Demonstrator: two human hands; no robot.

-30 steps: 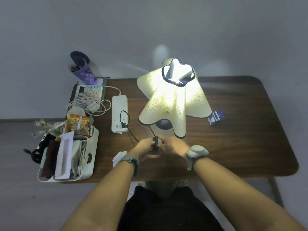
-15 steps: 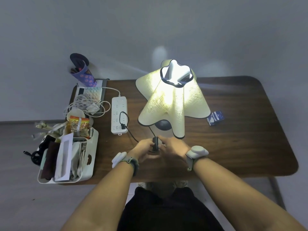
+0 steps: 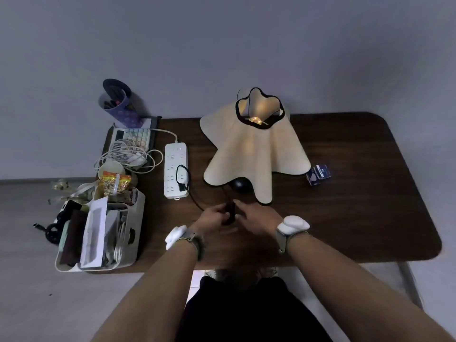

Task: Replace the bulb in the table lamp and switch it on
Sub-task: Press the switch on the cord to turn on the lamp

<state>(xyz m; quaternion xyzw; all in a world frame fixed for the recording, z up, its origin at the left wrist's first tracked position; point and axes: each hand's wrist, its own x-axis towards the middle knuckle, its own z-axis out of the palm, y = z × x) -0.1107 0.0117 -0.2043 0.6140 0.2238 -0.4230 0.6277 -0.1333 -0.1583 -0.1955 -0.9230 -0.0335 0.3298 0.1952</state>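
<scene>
Near the front edge of the worktop (image 3: 370, 218), at its middle, both hands meet on the black inline switch (image 3: 231, 214) of the lamp's cord. The left hand (image 3: 212, 217) curls its fingers round the switch body from the left, a grasping grip. The right hand (image 3: 256, 218) lies against it from the right with a finger reaching to the top, but whether that grip pinches the switch or only presses it cannot be told.

The table lamp (image 3: 254, 149) stands just behind the hands, toward the middle of the worktop, its wavy cream shade showing only a dim orange point at the bulb (image 3: 255, 119) in the top opening. The task seems close to done, yet the lamp does not look properly lit, so the switch probably needs one firm press until it clicks, with the left hand steadying the body so that the cord does not drag the lamp base (image 3: 240, 185).

The power strip (image 3: 175, 169) lies left of the lamp with the black plug in its near end. A white organiser tray (image 3: 138, 233) crowds the front left corner, and a small blue box (image 3: 318, 174) sits right of the shade. Open wood lies to the right and in front, which gives the hands room to draw back toward the front edge.
</scene>
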